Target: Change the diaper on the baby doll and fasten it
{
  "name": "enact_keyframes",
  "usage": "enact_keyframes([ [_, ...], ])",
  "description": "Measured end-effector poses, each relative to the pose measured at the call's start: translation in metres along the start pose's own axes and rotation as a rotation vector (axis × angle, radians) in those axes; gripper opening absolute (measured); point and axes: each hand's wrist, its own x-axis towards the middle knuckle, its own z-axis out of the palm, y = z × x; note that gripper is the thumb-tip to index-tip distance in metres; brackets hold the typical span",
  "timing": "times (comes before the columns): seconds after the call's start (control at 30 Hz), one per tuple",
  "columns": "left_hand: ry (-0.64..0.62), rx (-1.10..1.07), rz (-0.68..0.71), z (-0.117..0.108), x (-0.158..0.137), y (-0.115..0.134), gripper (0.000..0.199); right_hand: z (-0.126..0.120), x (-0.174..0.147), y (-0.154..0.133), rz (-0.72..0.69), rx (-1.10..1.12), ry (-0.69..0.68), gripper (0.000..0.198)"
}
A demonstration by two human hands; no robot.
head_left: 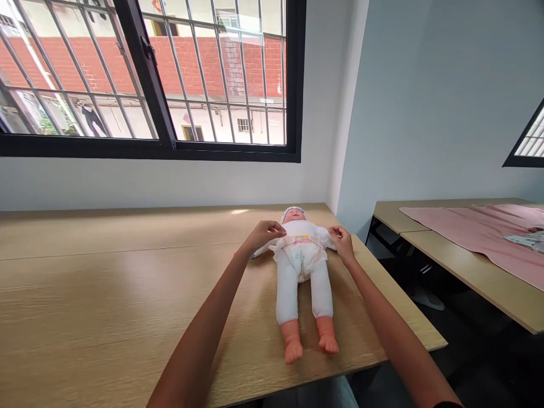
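A baby doll (301,229) lies on its back on the wooden table, head toward the window wall and bare feet toward me. Its body and legs are white cloth, and it wears a patterned headpiece. A white diaper (302,255) with a coloured waistband sits around its hips, frilled edges standing out at both sides. At the doll's left-of-view side, my left hand (266,235) is closed in a pinch by the diaper's upper edge. My right hand (342,242) is pinched closed beside the opposite arm of the doll. What either hand's fingertips hold is too small to make out.
The wooden table (127,306) ends at its right edge just beyond the doll. Across a gap stands another table (391,218), with a pink cloth (467,226) and a patterned fabric piece (527,241) on it. A barred window (229,150) is set above.
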Motion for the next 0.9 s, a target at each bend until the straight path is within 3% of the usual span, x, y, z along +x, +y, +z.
enact_keyframes([
  [0.37, -0.140, 0.169, -0.001, 0.016, -0.001, 0.014, 0.014, 0.006, -0.015, -0.023, -0.172, -0.043, -0.364, 0.032],
  [0.67, -0.132, 0.258, -0.037, 0.016, -0.001, 0.017, 0.019, 0.003, -0.014, -0.021, -0.137, -0.016, -0.405, 0.033],
  [0.9, -0.188, 0.283, -0.021, 0.013, -0.004, 0.021, 0.024, 0.006, -0.009, -0.006, -0.034, 0.042, -0.270, 0.036],
])
